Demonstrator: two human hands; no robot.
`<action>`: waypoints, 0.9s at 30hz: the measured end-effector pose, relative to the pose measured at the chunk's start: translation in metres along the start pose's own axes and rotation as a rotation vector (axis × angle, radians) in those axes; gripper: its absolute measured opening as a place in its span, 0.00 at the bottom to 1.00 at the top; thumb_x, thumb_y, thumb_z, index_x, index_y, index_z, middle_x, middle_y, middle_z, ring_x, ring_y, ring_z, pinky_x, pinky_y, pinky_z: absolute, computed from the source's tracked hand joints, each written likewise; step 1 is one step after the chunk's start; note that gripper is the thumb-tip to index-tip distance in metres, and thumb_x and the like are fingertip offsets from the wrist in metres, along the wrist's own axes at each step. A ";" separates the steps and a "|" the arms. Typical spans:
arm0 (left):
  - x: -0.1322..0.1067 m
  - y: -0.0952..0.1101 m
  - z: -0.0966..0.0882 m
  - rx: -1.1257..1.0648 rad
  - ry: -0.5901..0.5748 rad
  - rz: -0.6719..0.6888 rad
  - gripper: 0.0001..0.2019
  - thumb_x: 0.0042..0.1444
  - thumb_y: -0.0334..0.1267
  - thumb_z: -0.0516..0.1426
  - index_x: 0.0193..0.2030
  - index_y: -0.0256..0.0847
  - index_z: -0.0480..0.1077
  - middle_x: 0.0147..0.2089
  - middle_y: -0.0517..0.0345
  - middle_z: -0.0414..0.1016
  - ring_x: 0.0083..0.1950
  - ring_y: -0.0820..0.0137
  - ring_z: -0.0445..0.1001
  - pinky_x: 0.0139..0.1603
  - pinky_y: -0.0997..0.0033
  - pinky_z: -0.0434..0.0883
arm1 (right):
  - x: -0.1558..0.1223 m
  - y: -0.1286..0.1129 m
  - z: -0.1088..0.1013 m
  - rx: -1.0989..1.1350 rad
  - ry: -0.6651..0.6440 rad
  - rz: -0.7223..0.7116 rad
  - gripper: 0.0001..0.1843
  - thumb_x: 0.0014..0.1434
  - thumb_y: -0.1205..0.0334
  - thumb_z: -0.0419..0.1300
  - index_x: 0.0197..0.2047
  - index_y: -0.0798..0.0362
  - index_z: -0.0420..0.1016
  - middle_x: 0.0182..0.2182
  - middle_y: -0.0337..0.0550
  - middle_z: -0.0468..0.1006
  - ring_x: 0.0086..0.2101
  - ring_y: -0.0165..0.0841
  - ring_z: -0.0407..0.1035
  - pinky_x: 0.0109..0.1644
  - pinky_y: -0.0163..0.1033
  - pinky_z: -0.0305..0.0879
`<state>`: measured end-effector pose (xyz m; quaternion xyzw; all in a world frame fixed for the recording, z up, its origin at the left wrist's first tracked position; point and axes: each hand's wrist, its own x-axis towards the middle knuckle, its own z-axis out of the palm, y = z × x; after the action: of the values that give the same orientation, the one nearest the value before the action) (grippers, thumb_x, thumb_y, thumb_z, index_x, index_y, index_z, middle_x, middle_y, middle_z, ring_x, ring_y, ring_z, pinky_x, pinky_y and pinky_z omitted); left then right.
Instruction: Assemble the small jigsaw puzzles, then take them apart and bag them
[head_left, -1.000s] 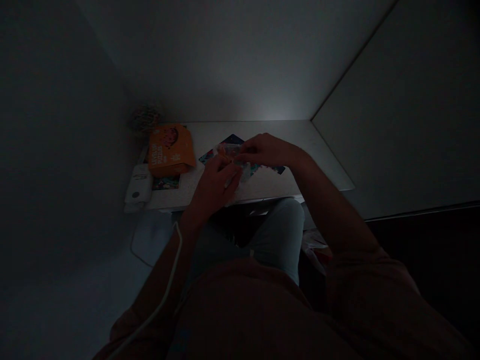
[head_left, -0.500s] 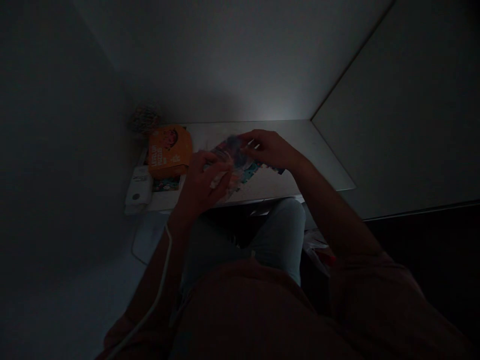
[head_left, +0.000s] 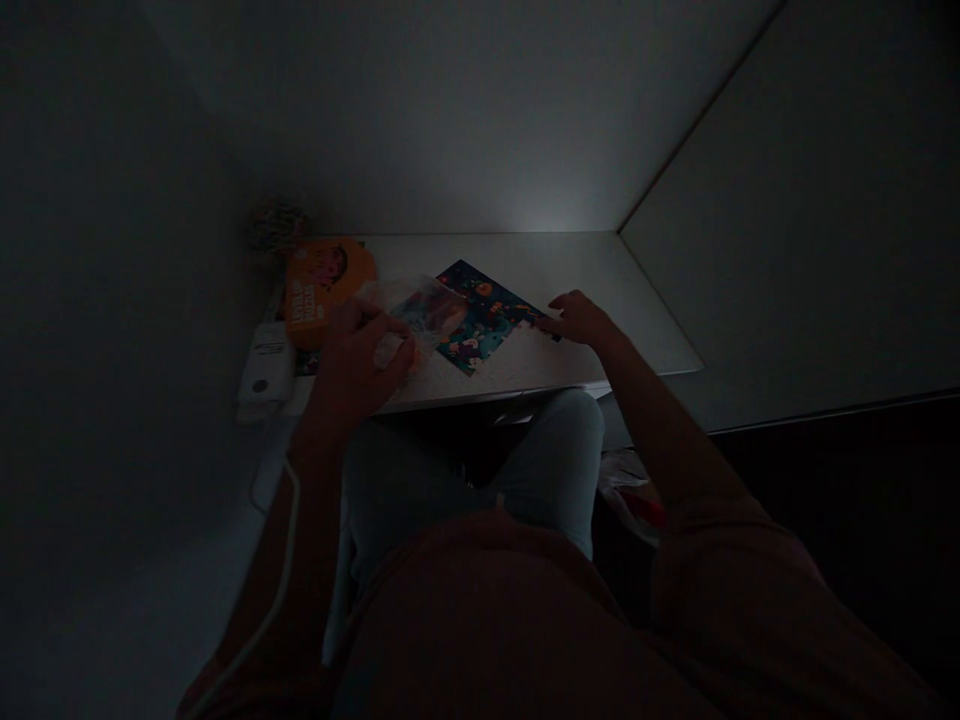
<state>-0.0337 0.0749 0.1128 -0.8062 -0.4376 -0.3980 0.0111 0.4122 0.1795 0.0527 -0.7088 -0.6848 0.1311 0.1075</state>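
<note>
Here in the head view, a dark-blue, brightly printed flat puzzle [head_left: 487, 305] lies at the centre of the frame, between the two hands. Its long straight edge slopes down rightward, straight at the right hand [head_left: 576, 318], clearly the nearer one: thumb and fingers parted at the puzzle's right end, no grip to be seen, and contact too dim to call.

Left of centre, the left hand [head_left: 362, 352] has its fingers curled on a crumpled, see-through plastic bag [head_left: 431, 300], thin and glossy, spreading over the puzzle's left part. The puzzle's lower right side is jagged and stepped, against a matt white tabletop [head_left: 592, 265]. Upper left, a round-cornered orange cardboard box [head_left: 330, 290]; below it, a smooth white boxy object [head_left: 268, 370].
</note>
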 end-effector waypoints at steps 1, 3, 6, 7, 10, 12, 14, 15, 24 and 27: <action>0.000 0.001 0.000 -0.008 -0.016 -0.010 0.05 0.75 0.43 0.64 0.50 0.48 0.81 0.53 0.49 0.76 0.58 0.55 0.79 0.64 0.50 0.78 | -0.002 0.006 0.006 -0.034 -0.002 0.016 0.31 0.69 0.45 0.81 0.64 0.59 0.89 0.67 0.71 0.82 0.62 0.58 0.83 0.75 0.60 0.77; 0.000 0.004 0.001 -0.027 -0.039 -0.017 0.04 0.74 0.43 0.65 0.50 0.48 0.81 0.54 0.49 0.76 0.59 0.54 0.79 0.65 0.50 0.78 | -0.003 0.013 0.014 -0.077 0.014 0.011 0.32 0.67 0.44 0.81 0.64 0.58 0.90 0.67 0.70 0.82 0.67 0.60 0.79 0.76 0.59 0.76; 0.000 0.007 0.002 -0.055 -0.044 0.001 0.04 0.74 0.42 0.65 0.51 0.48 0.81 0.53 0.49 0.75 0.58 0.54 0.78 0.63 0.49 0.78 | 0.003 0.015 0.018 -0.077 -0.002 -0.004 0.22 0.67 0.47 0.81 0.55 0.54 0.93 0.57 0.63 0.87 0.66 0.58 0.80 0.74 0.57 0.77; 0.000 0.009 0.003 -0.060 -0.042 0.008 0.04 0.74 0.41 0.65 0.51 0.47 0.81 0.53 0.49 0.75 0.57 0.54 0.78 0.62 0.49 0.77 | 0.005 0.014 0.018 -0.057 -0.025 0.009 0.18 0.67 0.49 0.81 0.51 0.53 0.93 0.54 0.60 0.88 0.63 0.56 0.82 0.71 0.55 0.79; -0.001 0.012 0.003 -0.074 -0.048 0.025 0.04 0.75 0.40 0.64 0.50 0.46 0.81 0.52 0.49 0.75 0.57 0.55 0.78 0.61 0.50 0.77 | 0.010 0.012 0.015 0.053 -0.050 0.092 0.17 0.62 0.52 0.84 0.48 0.52 0.88 0.48 0.54 0.90 0.50 0.50 0.86 0.58 0.50 0.83; -0.002 0.014 0.004 -0.078 -0.063 0.025 0.04 0.76 0.40 0.64 0.50 0.45 0.81 0.53 0.49 0.74 0.57 0.56 0.78 0.62 0.50 0.78 | 0.010 0.011 0.015 0.144 -0.049 0.132 0.23 0.59 0.55 0.85 0.52 0.51 0.84 0.48 0.52 0.91 0.45 0.45 0.85 0.51 0.47 0.83; -0.003 0.015 0.004 -0.077 -0.082 0.014 0.05 0.76 0.40 0.63 0.50 0.45 0.80 0.53 0.49 0.74 0.57 0.56 0.78 0.62 0.51 0.78 | 0.009 0.009 0.014 0.240 -0.046 0.140 0.26 0.57 0.59 0.85 0.53 0.49 0.79 0.48 0.50 0.91 0.43 0.42 0.84 0.49 0.45 0.82; -0.003 0.016 0.005 -0.076 -0.089 0.010 0.05 0.76 0.40 0.63 0.50 0.45 0.80 0.53 0.49 0.74 0.57 0.57 0.78 0.62 0.51 0.78 | 0.008 0.007 0.014 0.294 -0.046 0.142 0.26 0.57 0.61 0.85 0.52 0.48 0.78 0.48 0.49 0.91 0.42 0.40 0.84 0.48 0.44 0.82; -0.003 0.023 0.005 -0.102 -0.126 -0.023 0.05 0.76 0.40 0.62 0.50 0.46 0.80 0.53 0.49 0.76 0.59 0.55 0.77 0.63 0.49 0.77 | 0.007 -0.017 -0.007 0.529 0.057 0.025 0.23 0.61 0.47 0.83 0.48 0.48 0.79 0.46 0.47 0.90 0.38 0.38 0.80 0.46 0.44 0.79; -0.003 0.024 0.006 -0.085 -0.143 -0.038 0.04 0.75 0.41 0.62 0.50 0.47 0.80 0.54 0.48 0.77 0.60 0.54 0.77 0.64 0.47 0.77 | 0.005 -0.031 -0.025 0.578 0.111 -0.078 0.28 0.61 0.37 0.83 0.47 0.47 0.79 0.46 0.48 0.89 0.40 0.40 0.81 0.47 0.47 0.80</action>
<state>-0.0135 0.0607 0.1148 -0.8239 -0.4350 -0.3579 -0.0620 0.3913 0.1865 0.0865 -0.6280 -0.6387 0.2777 0.3471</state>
